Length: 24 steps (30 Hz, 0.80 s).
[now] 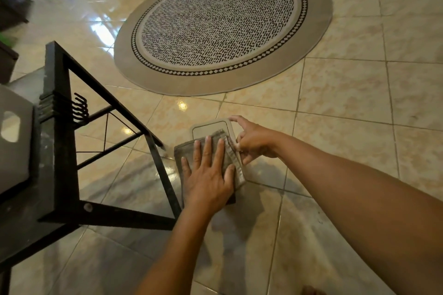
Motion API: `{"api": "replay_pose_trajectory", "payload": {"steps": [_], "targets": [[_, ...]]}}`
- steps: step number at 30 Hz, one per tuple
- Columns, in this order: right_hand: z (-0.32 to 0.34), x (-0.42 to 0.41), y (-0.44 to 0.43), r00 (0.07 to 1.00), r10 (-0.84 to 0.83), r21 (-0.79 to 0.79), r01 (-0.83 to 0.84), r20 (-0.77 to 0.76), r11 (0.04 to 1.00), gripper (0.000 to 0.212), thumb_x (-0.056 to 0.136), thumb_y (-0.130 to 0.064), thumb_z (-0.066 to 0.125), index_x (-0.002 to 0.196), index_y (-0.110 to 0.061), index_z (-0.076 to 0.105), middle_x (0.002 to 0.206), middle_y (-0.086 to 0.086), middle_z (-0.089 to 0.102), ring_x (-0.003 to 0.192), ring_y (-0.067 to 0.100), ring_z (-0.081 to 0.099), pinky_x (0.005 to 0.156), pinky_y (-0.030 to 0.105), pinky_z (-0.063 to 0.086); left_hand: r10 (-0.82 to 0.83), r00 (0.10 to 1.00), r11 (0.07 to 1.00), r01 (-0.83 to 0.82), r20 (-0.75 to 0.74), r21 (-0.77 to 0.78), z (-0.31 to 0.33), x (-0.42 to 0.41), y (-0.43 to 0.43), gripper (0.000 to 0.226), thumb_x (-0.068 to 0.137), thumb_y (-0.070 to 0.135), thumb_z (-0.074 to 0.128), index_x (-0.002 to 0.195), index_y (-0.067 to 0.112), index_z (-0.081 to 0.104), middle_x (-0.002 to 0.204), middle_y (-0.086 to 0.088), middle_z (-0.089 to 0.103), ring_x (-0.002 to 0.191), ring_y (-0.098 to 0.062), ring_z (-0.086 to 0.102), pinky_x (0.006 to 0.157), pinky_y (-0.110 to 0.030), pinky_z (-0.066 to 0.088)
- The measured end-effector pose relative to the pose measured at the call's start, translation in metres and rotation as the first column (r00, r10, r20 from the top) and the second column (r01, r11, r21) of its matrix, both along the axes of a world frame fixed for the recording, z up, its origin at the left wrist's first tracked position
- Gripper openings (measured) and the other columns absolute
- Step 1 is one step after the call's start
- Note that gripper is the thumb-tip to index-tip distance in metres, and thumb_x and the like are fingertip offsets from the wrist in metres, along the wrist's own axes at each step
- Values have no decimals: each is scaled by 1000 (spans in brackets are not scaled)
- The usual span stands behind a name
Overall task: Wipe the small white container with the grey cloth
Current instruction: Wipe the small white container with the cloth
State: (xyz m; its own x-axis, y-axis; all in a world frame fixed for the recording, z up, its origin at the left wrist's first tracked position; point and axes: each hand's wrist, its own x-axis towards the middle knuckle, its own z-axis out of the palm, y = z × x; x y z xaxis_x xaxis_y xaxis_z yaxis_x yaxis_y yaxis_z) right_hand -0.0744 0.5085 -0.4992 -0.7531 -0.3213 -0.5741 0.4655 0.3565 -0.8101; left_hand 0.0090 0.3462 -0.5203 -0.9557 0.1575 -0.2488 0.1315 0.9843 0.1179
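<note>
Your left hand [207, 175] lies flat with fingers spread, pressing the grey cloth [230, 153] on the small white container [211, 127]. Your right hand [254, 141] pinches the container's edge, above the tiled floor [335, 103].

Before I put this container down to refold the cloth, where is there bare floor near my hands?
Bare tile lies to the right of the container, between the right hand and the round rug. More lies under your forearms. It is crowded on the left, where the black metal frame ends close to the cloth under the left hand.
</note>
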Motion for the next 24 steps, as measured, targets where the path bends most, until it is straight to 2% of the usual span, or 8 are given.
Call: {"api": "replay_pose_trajectory", "payload": {"steps": [4,8,11,15,19,20,23,24], "targets": [[0,-2,-1,1000,4,-4,-4,16,1000,94,87,16,49,150,-47,19,99,16,56,63,21,67,73,51,62,-29,1000,1000,29,2,5,-1,18,3,67,97,62,8,149,41,-29,157,5,-38,142,-20,-40,117,-53,-20],[1,0,0,1000,8,8,-8,-3,1000,96,85,16,48,150,-48,18,102,19,59,76,30,65,81,59,59,-40,999,999,40,-28,13,-4,-8,6,67,99,62,11,151,41,-24,161,6,-32,144,-20,-35,118,-54,-18],[4,0,0,1000,-8,0,8,-7,1000,97,85,18,45,151,-47,17,99,17,57,67,23,67,75,53,62,-8,1000,999,9,-2,34,-2,-14,-2,68,99,62,14,151,42,-24,160,7,-33,144,-20,-36,117,-55,-18],[2,0,-1,1000,0,-28,0,3,1000,97,87,16,48,153,-46,14,93,15,60,57,15,67,63,41,63,-69,998,996,70,-14,47,-6,-3,-8,61,98,56,7,150,45,-22,159,12,-33,144,-15,-36,119,-57,-13],[1,0,-2,1000,-5,-45,5,-5,999,99,86,17,50,154,-43,11,83,11,59,55,14,64,52,33,58,42,998,993,-35,-56,116,-6,-41,-2,58,101,50,8,154,44,-13,163,12,-24,147,-16,-29,119,-61,-7],[1,-1,0,1000,-6,-45,6,-6,999,98,85,17,50,154,-42,12,85,12,59,58,16,64,52,34,58,32,998,994,-26,-58,105,-5,-46,3,57,101,49,9,154,44,-12,163,12,-23,148,-17,-28,119,-62,-8],[-1,-1,3,1000,-11,-53,12,15,999,99,84,16,52,153,-44,15,123,18,56,84,29,70,56,38,61,-139,986,990,141,-92,15,-6,-48,7,58,99,51,5,153,45,-13,163,11,-21,149,-18,-26,119,-59,-11],[-1,-1,1,1000,-13,-60,14,14,998,99,84,17,51,153,-44,16,126,18,54,85,30,70,55,37,60,-154,983,988,156,-101,6,-6,-51,4,58,98,51,5,153,45,-11,165,11,-18,149,-18,-25,119,-58,-10]]}}
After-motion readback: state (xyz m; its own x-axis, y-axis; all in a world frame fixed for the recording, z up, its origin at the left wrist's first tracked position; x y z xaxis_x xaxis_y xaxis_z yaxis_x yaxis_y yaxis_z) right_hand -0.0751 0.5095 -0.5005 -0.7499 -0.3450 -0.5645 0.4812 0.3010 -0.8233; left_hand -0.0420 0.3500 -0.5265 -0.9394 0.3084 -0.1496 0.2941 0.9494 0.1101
